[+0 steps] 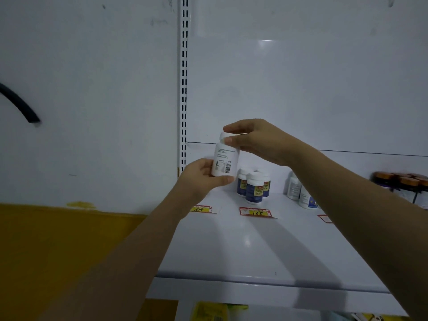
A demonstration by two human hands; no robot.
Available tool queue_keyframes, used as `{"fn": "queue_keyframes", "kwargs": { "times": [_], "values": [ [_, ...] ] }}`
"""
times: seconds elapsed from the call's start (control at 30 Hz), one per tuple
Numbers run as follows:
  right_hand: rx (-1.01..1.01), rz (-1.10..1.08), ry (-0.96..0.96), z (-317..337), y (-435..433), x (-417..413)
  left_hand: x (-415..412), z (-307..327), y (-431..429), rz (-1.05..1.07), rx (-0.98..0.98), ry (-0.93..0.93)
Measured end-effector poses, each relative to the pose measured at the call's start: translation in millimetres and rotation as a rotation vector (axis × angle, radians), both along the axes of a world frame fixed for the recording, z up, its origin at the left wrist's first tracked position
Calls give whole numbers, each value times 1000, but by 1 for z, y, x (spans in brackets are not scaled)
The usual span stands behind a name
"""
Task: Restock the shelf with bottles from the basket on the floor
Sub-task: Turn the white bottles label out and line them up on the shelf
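— While you hold that white bottle [225, 158] up over the shelf [266, 246], how does it feel?
— Light, I'd judge; stiff plastic, smooth enough to slip. My left hand [201, 174] wraps the base, thumb across the front. My right hand [254, 142] pinches the cap from above. The body is the safer hold.
— And the basket?
— Out of view. The label print is too small to read, and my right arm hides part of the pale bottles [294, 187].

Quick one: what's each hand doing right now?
Left hand: holding the white plastic pill bottle round its base.
Right hand: gripping that bottle's white cap from above.
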State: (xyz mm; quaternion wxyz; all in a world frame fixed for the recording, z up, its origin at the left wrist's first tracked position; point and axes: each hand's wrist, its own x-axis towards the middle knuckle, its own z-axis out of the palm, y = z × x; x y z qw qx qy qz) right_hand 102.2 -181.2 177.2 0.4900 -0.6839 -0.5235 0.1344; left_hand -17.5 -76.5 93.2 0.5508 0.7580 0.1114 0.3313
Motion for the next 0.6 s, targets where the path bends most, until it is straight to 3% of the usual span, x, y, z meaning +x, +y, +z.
{"fn": "queue_keyframes", "kwargs": {
  "times": [0.07,0.17,0.37,0.6],
  "values": [
    [11,25,70,-2,1,-2,2,-1,-1,75,-20,-63],
    [3,-19,25,-6,3,-4,7,-6,-2,137,-47,-124],
    [-9,-63,50,-9,2,3,0,-6,1,-80,-17,4],
    [20,-38,-15,-13,3,-2,2,-7,10,-91,14,-1]
  ]
}}
